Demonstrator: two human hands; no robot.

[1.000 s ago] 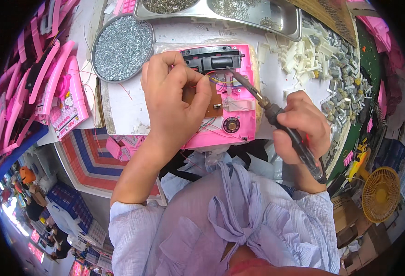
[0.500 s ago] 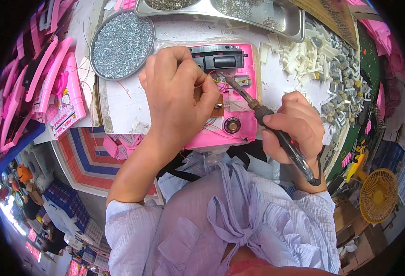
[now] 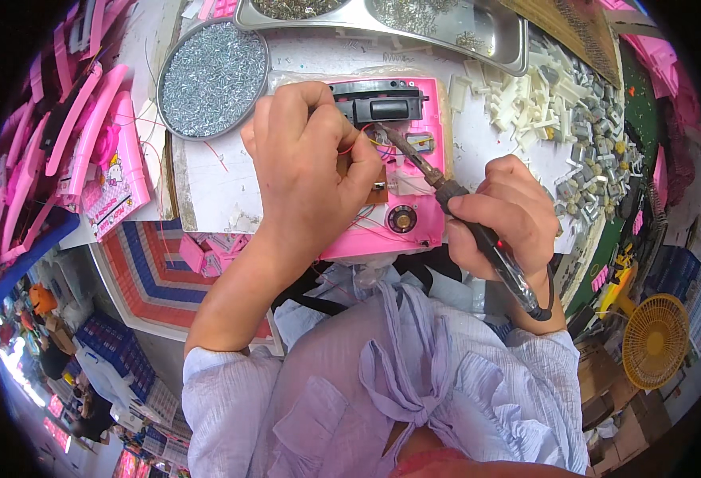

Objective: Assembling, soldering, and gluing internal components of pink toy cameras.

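On the white worktop [image 3: 223, 187], straight ahead of you, lies one open pink housing [image 3: 428, 229], inner side up. Fitted to it: one black part [image 3: 385, 109], one speaker [image 3: 402, 219], one brown board [image 3: 377, 196], partly behind your hand.

Change over the last second: your iron's tip has shifted leftward, from the black part's lower edge to beside your pinched fingertips; judged from this, both hands now work at one spot. Contact cannot be told.

Your left hand [image 3: 311, 163]: thumb and forefinger narrow, apparently nipping one red wire [image 3: 365, 127]. Your right hand [image 3: 516, 213]: fingers wrapped around one soldering iron [image 3: 491, 247].

Farther out: one round tray [image 3: 268, 68] of small metal pieces, one steel tray [image 3: 510, 56] with at least two compartments. White plastic pieces [image 3: 518, 99] and grey metal pieces [image 3: 593, 171], right: too heaped to count.
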